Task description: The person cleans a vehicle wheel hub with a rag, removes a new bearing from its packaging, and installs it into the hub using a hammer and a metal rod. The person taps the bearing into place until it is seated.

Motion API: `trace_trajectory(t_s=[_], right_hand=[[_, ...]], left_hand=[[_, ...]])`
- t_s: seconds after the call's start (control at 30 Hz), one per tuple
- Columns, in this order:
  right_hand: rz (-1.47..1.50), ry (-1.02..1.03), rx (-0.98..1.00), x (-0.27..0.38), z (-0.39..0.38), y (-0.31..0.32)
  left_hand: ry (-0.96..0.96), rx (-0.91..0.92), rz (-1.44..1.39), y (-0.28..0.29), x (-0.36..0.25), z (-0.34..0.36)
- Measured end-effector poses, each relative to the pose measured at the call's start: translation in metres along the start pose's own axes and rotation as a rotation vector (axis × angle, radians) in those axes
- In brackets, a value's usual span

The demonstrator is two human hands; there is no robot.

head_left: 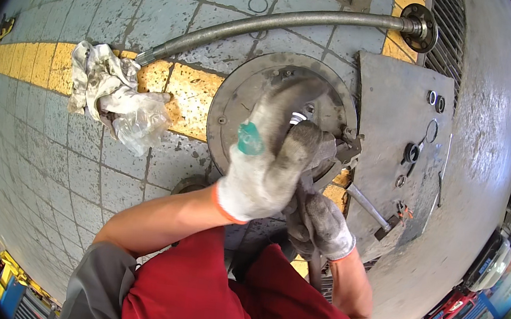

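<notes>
My left hand [262,160], in a grey-white glove with a green patch, is over a round dark metal plate [228,98]. Its thumb is apart from the stretched fingers, which are smeared by motion. Between thumb and fingers a shiny metal piece [298,118] shows at the plate's centre. Lower and to the right, my right hand [324,223], gloved too, is closed around something dark that its fingers mostly hide. A metal bracket-like part [347,149] sits at the plate's right edge, just above that hand.
Beyond the plate lies a long axle shaft [273,21] with a flange. Dirty rags [101,78] and a clear plastic bag [142,120] lie left. On the right, a metal sheet [382,105] carries rings [440,104], a bearing-like ring [411,153] and a hammer [366,203].
</notes>
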State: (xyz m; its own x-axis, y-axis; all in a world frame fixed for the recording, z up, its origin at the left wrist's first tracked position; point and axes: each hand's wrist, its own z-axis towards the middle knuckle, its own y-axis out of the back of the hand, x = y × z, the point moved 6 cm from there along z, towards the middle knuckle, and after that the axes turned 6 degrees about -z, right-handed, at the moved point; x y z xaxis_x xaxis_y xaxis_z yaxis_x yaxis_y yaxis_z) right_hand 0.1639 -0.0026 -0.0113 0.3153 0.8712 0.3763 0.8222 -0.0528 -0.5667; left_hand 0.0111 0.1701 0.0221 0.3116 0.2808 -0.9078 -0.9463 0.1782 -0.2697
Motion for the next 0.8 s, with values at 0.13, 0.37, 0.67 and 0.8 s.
trace_trajectory(t_s=[0.13, 0.37, 0.67, 0.8], right_hand=[[-0.225, 0.001, -0.067, 0.007, -0.017, -0.012], [-1.039, 0.55, -0.711, 0.078, -0.022, -0.019], [-1.343, 0.745, -0.757, 0.098, 0.011, -0.038], [-1.592, 0.648, -0.823, 0.082, 0.04, -0.022]], left_hand=[[-0.179, -0.001, 0.787, 0.065, 0.018, 0.017], [-0.011, 0.629, 0.767, 0.028, 0.013, -0.062], [0.068, 0.629, 0.88, 0.025, 0.051, -0.114], [0.102, 0.654, 0.868, 0.024, 0.054, -0.114]])
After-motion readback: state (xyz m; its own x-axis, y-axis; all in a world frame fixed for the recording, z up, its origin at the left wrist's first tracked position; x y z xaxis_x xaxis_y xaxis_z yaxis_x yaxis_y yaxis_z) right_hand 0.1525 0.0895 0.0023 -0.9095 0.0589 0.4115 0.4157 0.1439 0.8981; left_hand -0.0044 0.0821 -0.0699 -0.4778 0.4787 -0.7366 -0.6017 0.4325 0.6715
